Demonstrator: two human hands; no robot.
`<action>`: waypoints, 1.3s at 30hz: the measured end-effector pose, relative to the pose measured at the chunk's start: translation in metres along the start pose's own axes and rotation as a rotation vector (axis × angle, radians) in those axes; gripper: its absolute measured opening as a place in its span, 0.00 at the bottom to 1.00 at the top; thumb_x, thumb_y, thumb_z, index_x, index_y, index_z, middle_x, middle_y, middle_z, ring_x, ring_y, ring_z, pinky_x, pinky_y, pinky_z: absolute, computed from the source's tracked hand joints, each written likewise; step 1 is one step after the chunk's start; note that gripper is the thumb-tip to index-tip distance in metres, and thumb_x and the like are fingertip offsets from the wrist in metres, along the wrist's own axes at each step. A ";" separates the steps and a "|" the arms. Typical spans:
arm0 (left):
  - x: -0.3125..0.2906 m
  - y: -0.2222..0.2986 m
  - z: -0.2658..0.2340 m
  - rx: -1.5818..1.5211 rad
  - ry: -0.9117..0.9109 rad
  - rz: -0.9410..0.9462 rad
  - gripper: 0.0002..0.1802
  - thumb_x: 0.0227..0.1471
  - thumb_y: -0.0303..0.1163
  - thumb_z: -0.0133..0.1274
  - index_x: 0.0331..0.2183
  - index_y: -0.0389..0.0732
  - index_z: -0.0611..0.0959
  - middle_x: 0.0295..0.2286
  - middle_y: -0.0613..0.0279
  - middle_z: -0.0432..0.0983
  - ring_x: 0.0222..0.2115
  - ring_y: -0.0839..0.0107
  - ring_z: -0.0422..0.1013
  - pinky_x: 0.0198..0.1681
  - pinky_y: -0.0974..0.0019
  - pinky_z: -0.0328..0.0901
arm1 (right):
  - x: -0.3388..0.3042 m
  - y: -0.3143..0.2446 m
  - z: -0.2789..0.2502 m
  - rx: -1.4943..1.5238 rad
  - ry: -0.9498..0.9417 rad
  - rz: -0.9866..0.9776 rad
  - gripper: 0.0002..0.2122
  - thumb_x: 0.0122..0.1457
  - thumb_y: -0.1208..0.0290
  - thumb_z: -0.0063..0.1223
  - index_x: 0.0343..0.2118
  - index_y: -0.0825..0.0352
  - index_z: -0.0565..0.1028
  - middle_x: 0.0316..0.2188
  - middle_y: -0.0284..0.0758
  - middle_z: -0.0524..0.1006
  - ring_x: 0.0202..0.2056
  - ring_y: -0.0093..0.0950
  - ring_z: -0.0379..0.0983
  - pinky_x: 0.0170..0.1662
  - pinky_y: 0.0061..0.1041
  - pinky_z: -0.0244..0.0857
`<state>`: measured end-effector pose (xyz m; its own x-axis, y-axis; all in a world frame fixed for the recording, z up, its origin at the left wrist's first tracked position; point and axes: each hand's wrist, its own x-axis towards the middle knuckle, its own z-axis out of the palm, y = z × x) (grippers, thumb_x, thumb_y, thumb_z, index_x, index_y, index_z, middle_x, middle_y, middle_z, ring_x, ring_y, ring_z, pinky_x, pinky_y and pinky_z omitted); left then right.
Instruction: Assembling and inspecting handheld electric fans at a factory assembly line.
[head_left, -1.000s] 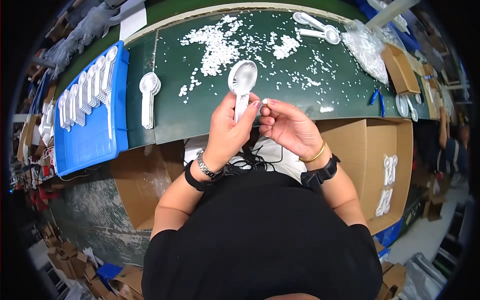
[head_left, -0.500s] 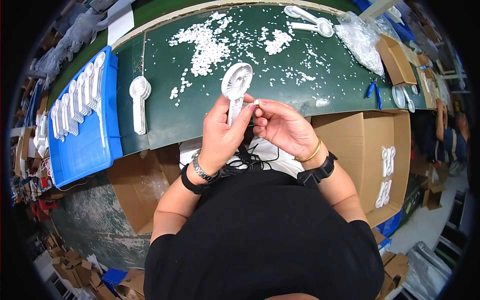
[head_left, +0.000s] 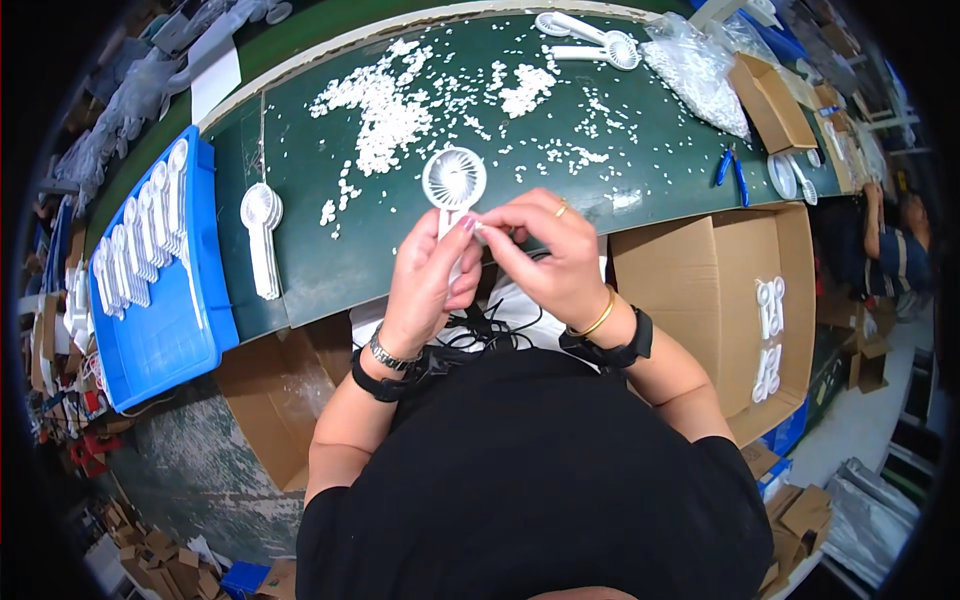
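My left hand (head_left: 425, 285) grips the handle of a white plastic fan housing (head_left: 454, 178), its round slatted head pointing away from me above the table edge. Beside the neck of that housing, thumb and forefinger of my right hand (head_left: 555, 255) are pinched together on a small white plastic piece, mostly hidden by the fingertips. The two hands almost touch there. On the green table (head_left: 530, 195), loose small white pieces (head_left: 395, 125) lie in heaps and scatter. A stack of similar housings (head_left: 261, 235) rests to the left.
A blue tray (head_left: 165, 350) at left holds rows of housings. More housings (head_left: 600, 50) lie at the back, near a clear bag (head_left: 695, 80) of pieces. Blue-handled pliers (head_left: 738, 178) lie at right. Open cardboard boxes (head_left: 665, 300) stand below the edge; a person (head_left: 895, 235) is far right.
The fan housing has turned, its slatted face now more toward me. My right hand has moved in, bringing the small piece from beside the housing to its neck. The whole view shifted slightly.
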<state>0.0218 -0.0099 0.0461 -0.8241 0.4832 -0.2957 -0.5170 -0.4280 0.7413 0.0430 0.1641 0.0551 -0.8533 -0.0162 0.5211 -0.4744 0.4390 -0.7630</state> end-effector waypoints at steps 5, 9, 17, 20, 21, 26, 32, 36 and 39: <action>0.001 0.002 -0.013 0.074 0.154 0.203 0.10 0.70 0.36 0.45 0.44 0.40 0.73 0.22 0.70 0.63 0.15 0.85 0.55 0.14 0.78 0.47 | 0.008 0.025 -0.001 -0.309 -0.015 -0.147 0.05 0.52 0.79 0.65 0.32 0.67 0.81 0.27 0.34 0.79 0.26 0.28 0.73 0.32 0.26 0.67; 0.006 0.007 -0.029 0.053 0.233 0.237 0.10 0.70 0.36 0.45 0.44 0.40 0.73 0.22 0.70 0.63 0.15 0.85 0.55 0.14 0.78 0.47 | 0.019 0.048 0.006 -0.329 -0.109 -0.057 0.03 0.52 0.79 0.64 0.30 0.66 0.80 0.26 0.33 0.78 0.26 0.32 0.73 0.31 0.29 0.67; 0.002 0.015 -0.052 0.045 0.301 0.255 0.09 0.71 0.35 0.45 0.44 0.40 0.73 0.22 0.70 0.63 0.15 0.85 0.56 0.14 0.78 0.48 | 0.055 0.050 0.019 -0.346 -0.235 -0.090 0.03 0.54 0.76 0.64 0.32 0.66 0.82 0.28 0.35 0.79 0.28 0.36 0.76 0.34 0.33 0.69; 0.003 0.009 -0.057 0.057 0.276 0.274 0.09 0.70 0.35 0.45 0.45 0.40 0.73 0.23 0.70 0.63 0.16 0.84 0.56 0.14 0.79 0.47 | 0.083 0.041 0.027 -0.368 -0.305 -0.058 0.03 0.55 0.75 0.63 0.32 0.66 0.82 0.29 0.37 0.80 0.30 0.38 0.77 0.36 0.35 0.71; 0.005 0.008 -0.058 0.065 0.252 0.283 0.09 0.70 0.35 0.45 0.45 0.39 0.73 0.23 0.69 0.63 0.16 0.84 0.56 0.14 0.79 0.47 | 0.089 0.044 0.032 -0.372 -0.309 -0.059 0.03 0.55 0.75 0.63 0.32 0.66 0.82 0.29 0.37 0.80 0.30 0.38 0.77 0.36 0.35 0.71; 0.004 0.008 -0.061 0.041 0.243 0.277 0.09 0.70 0.35 0.45 0.45 0.40 0.73 0.23 0.69 0.63 0.16 0.84 0.56 0.14 0.79 0.48 | 0.118 0.062 0.059 -0.458 -0.399 -0.077 0.04 0.56 0.72 0.61 0.32 0.65 0.83 0.31 0.37 0.81 0.33 0.39 0.79 0.37 0.36 0.72; 0.003 0.011 -0.057 0.026 0.228 0.276 0.08 0.70 0.34 0.47 0.44 0.40 0.72 0.22 0.71 0.62 0.15 0.85 0.56 0.14 0.78 0.49 | 0.127 0.071 0.072 -0.542 -0.439 -0.027 0.05 0.57 0.70 0.61 0.32 0.65 0.83 0.32 0.37 0.82 0.34 0.40 0.80 0.37 0.36 0.73; 0.003 0.010 -0.059 0.036 0.226 0.278 0.08 0.70 0.34 0.46 0.45 0.40 0.72 0.22 0.70 0.63 0.15 0.85 0.56 0.14 0.78 0.49 | 0.127 0.069 0.076 -0.570 -0.460 -0.048 0.05 0.57 0.69 0.61 0.31 0.65 0.82 0.33 0.37 0.82 0.34 0.40 0.80 0.38 0.36 0.73; 0.004 0.008 -0.060 0.049 0.223 0.285 0.08 0.70 0.34 0.45 0.45 0.40 0.72 0.23 0.69 0.63 0.15 0.85 0.56 0.14 0.79 0.49 | 0.126 0.069 0.077 -0.558 -0.458 -0.060 0.05 0.56 0.71 0.59 0.30 0.66 0.82 0.32 0.39 0.81 0.34 0.42 0.79 0.39 0.39 0.73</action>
<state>0.0005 -0.0578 0.0149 -0.9666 0.1686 -0.1929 -0.2516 -0.4822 0.8392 -0.1144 0.1229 0.0382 -0.8924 -0.3756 0.2500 -0.4462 0.8167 -0.3660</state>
